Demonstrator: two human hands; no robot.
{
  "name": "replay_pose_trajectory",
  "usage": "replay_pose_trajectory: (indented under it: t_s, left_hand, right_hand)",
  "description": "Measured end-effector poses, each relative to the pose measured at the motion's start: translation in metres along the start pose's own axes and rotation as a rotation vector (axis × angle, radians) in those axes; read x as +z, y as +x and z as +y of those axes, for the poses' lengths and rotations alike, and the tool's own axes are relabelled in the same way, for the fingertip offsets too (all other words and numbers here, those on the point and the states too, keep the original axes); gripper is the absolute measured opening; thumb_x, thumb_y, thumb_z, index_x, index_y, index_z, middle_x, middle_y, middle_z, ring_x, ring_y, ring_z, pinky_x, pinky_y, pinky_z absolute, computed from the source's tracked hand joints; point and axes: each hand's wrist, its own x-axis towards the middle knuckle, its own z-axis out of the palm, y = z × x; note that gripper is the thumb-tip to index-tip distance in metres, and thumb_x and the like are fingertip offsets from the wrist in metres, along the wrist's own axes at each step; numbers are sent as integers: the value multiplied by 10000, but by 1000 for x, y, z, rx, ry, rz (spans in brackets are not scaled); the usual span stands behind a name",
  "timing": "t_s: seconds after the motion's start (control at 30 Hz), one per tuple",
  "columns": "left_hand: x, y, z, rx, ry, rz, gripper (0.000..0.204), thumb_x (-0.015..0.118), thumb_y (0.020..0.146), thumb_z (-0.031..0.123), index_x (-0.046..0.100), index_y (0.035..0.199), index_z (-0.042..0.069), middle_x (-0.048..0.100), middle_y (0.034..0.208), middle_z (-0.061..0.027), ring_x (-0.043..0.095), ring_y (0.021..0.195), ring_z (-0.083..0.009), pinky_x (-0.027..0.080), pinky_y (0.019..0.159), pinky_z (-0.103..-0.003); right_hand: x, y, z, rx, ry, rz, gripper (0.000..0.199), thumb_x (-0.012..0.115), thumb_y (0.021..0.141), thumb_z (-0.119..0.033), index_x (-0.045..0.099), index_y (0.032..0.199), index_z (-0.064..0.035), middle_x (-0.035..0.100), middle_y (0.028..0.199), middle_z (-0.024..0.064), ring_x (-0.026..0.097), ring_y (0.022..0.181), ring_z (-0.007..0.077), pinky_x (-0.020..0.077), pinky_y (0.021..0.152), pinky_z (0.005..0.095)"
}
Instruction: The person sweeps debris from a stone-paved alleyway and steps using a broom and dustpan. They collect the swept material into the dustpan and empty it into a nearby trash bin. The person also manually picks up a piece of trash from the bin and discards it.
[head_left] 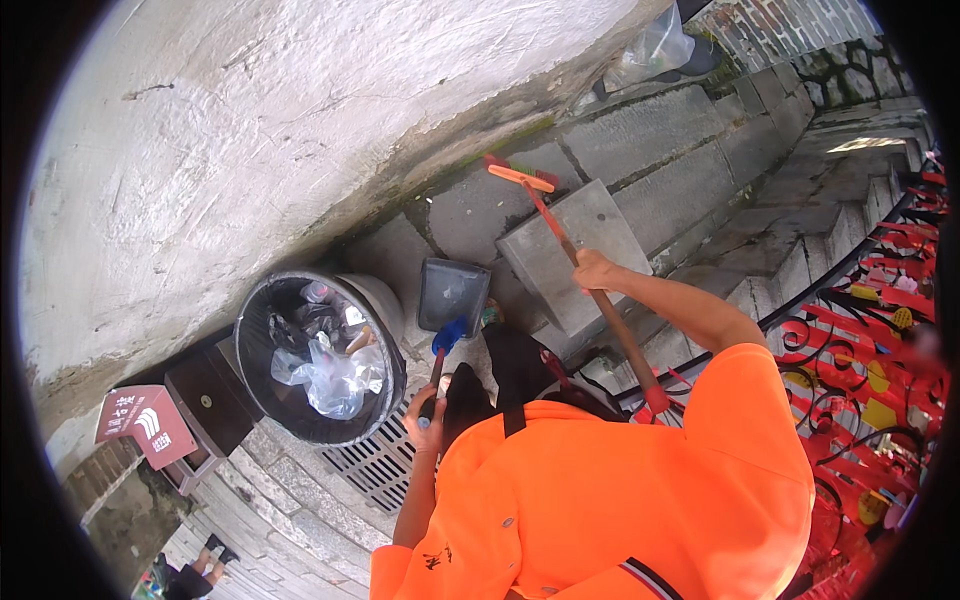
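Note:
My left hand (425,425) is closed round the handle of a long-handled dustpan (455,290). Its dark pan lies on the stone ground just ahead of my feet, with a blue piece where the handle joins. My right hand (597,270) grips the brown wooden shaft of a broom (625,340) partway along. The broom's orange head (522,178) with reddish bristles reaches out toward the foot of the wall, past the dustpan. Left of the dustpan stands a round bin (395,375) holding clear plastic bags (335,380) and other litter.
A rough pale wall (270,130) runs along the left and far side. A raised stone slab (585,245) lies right of the dustpan. Steps and a railing hung with red ribbons (880,370) are at the right. A floor grate (375,465) sits beside the bin; another person (195,575) is at lower left.

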Motion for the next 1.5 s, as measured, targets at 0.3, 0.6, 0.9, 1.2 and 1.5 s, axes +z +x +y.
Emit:
replay_pose_trajectory:
  t_s: [0.3, 0.6, 0.9, 1.2, 1.5]
  left_hand:
    - [8, 6, 1, -39, -13, 29, 234, 702, 690, 47, 642, 915, 25, 654, 1007, -132, 634, 926, -262, 473, 827, -319]
    - [11, 12, 7, -80, 47, 47, 248, 711, 683, 45, 652, 923, 30, 657, 997, -128, 637, 922, -250, 479, 819, -318]
    - [18, 28, 20, -166, 54, 78, 224, 709, 700, 78, 656, 913, 32, 664, 972, -125, 639, 916, -255, 474, 817, -318]
    - [26, 78, 32, -132, 45, 96, 214, 716, 701, 71, 672, 909, 40, 674, 886, -90, 628, 836, -186, 463, 795, -292]
    - [45, 170, 42, 70, 166, -64, 229, 720, 679, 134, 668, 881, 38, 665, 885, -146, 634, 859, -307, 477, 788, -359]
  right_hand:
    - [-44, -89, -12, -245, -459, -143, 180, 472, 783, -42, 541, 784, 124, 591, 656, 266, 643, 583, 304, 511, 525, 395]
    - [1, -13, -70, -619, -853, -278, 566, 459, 805, -90, 314, 1349, -30, 609, 876, 247, 600, 810, 400, 474, 690, 474]
    - [7, 55, -12, -595, -745, -223, 571, 428, 804, -58, 303, 1360, -36, 618, 803, 216, 617, 685, 352, 496, 614, 441]
    - [-70, -29, 1, -435, -412, -283, 503, 433, 805, -38, 363, 1300, 17, 609, 714, 223, 606, 535, 304, 496, 539, 402]
    - [-111, -37, 19, -300, -428, -22, 484, 474, 803, -45, 377, 1273, 20, 602, 728, 218, 598, 511, 269, 493, 556, 394]
